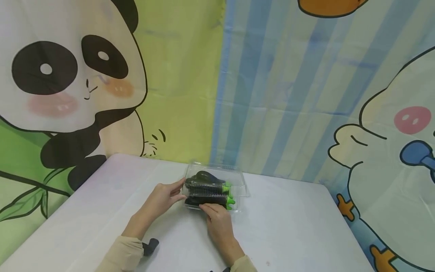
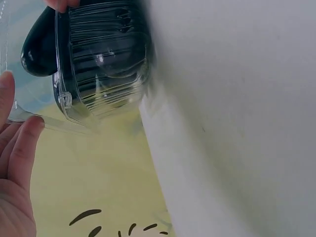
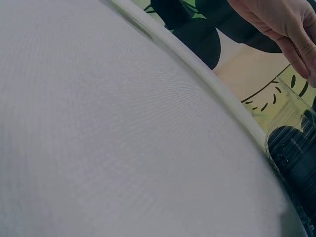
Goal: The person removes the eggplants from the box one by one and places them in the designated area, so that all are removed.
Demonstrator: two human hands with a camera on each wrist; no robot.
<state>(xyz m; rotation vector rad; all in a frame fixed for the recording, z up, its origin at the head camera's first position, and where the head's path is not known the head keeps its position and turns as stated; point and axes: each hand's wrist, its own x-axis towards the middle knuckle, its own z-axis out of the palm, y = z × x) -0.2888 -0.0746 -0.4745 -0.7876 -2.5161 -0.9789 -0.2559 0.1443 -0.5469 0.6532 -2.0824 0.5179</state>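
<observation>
A clear plastic clamshell box (image 1: 240,204) holds several dark toy eggplants (image 1: 204,200) with bright green stems (image 1: 231,201). Its transparent lid (image 1: 234,176) stands raised at the back. My left hand (image 1: 159,198) is at the box's left side, and in the left wrist view its thumb (image 2: 6,96) and fingers pinch the lid's edge. At the front rim, my right hand (image 1: 219,223) has its fingers bent over the edge, and its fingertips (image 2: 61,4) show at the top of the left wrist view. In the right wrist view, the left hand (image 3: 284,27) appears above the box's corner.
The box stands on a white table (image 1: 289,226), towards its back edge. Behind hangs a cloth printed with a panda (image 1: 61,117) and a white cartoon figure (image 1: 391,181). A black wrist strap (image 1: 150,246) sits by the left sleeve.
</observation>
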